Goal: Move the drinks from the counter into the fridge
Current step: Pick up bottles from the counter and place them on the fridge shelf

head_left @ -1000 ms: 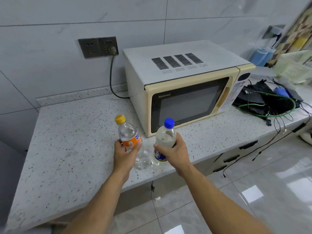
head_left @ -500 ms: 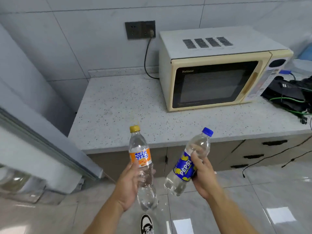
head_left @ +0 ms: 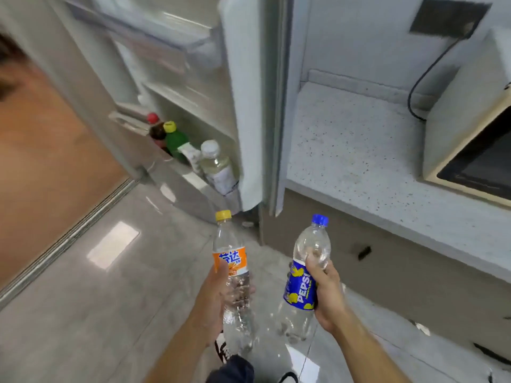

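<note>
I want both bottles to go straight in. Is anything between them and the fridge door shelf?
Nothing visible blocks the way: the fridge door stands open, with bare floor between it and the orange-label bottle and Pepsi bottle. The door shelf already holds three bottles, which leaves little room.

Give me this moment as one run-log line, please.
phase: carry | left hand: holds Fanta bottle | right hand: holds Pepsi bottle | fridge: open | neither bottle placed yet
</note>
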A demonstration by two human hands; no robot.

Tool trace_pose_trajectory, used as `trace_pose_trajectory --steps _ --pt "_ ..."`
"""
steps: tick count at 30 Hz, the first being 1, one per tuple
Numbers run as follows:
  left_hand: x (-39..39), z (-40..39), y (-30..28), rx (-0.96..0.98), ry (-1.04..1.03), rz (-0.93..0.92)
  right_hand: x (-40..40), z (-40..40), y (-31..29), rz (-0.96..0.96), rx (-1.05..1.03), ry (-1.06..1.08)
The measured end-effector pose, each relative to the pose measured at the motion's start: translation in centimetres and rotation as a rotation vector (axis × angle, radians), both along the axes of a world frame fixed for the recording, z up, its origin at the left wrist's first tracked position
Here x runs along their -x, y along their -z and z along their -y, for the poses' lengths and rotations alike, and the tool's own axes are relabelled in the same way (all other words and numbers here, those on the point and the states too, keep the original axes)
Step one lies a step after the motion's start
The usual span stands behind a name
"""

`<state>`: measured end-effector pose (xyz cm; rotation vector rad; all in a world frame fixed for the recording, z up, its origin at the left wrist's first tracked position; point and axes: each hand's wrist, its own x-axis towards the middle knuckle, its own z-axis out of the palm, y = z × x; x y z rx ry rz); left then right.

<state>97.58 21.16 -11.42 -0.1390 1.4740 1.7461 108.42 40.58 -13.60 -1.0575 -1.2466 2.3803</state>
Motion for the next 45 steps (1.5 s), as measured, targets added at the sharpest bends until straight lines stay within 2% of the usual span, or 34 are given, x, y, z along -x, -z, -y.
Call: trace_pose_trajectory --steps 8,13,20,30,37,45 --pt "4.4 12.1 -0.7 -0.001 -0.372 -0.023 10.8 10.9 -0.2 0.007 -0.059 -0.375" --pt "9.1 19.6 -0.9 -0.012 -0.455 -0.058 17.7 17.8 -0.7 -0.013 -0.062 -0.501" --pt "16.6 27.2 -1.6 -0.049 -0.494 -0.098 26.7 25.9 -2.0 -0.051 -0.128 -0.564" --pt "27.4 32.1 -1.3 -0.002 -0.509 -0.160 38.4 31.3 -1.6 -0.067 -0.156 -0.618" --pt "40.5 33.2 -1.5 0.041 -0.520 -0.172 50.3 32.6 -0.1 -0.049 -0.171 -0.605" --pt "54.4 31.8 -2.6 0.082 -0.407 -0.170 62.7 30.6 -1.6 -0.037 -0.181 -0.534"
